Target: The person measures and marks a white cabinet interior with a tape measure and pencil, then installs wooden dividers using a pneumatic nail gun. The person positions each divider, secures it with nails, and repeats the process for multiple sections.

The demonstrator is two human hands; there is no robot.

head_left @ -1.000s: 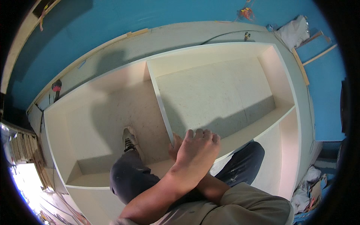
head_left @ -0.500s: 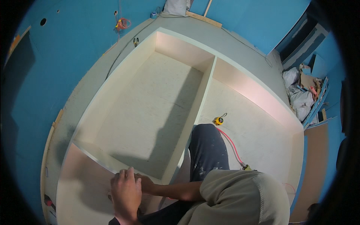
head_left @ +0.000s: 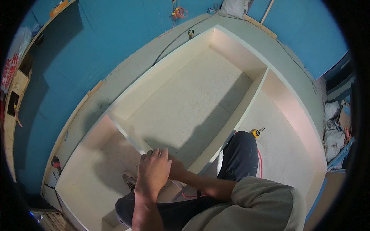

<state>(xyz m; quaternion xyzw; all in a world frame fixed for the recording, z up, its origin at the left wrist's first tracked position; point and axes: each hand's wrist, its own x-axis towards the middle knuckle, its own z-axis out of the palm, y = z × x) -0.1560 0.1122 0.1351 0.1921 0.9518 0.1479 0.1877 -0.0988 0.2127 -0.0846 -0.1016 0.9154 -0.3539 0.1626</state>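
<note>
Two hands are meeting at the near end of a cream divider panel inside the big cream cabinet carcass lying on the floor. I am seeing the left hand lying palm-down on top, fingers curled over the panel's top edge, gripping it. The right hand is sitting just under and beside the left one, mostly hidden by it, so I cannot tell whether it is closed on the panel or only resting against it. The panel is running away from the fingertips, up and to the left, toward the carcass's outer wall.

Just below the left hand, a shoe is standing in the small compartment. To the right of the hands, beyond the dark trouser knee, a yellow tape measure is lying on the cabinet back, with a red cord trailing beside the leg.

Far above the hands, an orange coil of cable is lying by the blue wall. Far left of the hands, a pale sign with red characters is hanging at the frame's edge. Well to the right, white sacks are lying piled together.
</note>
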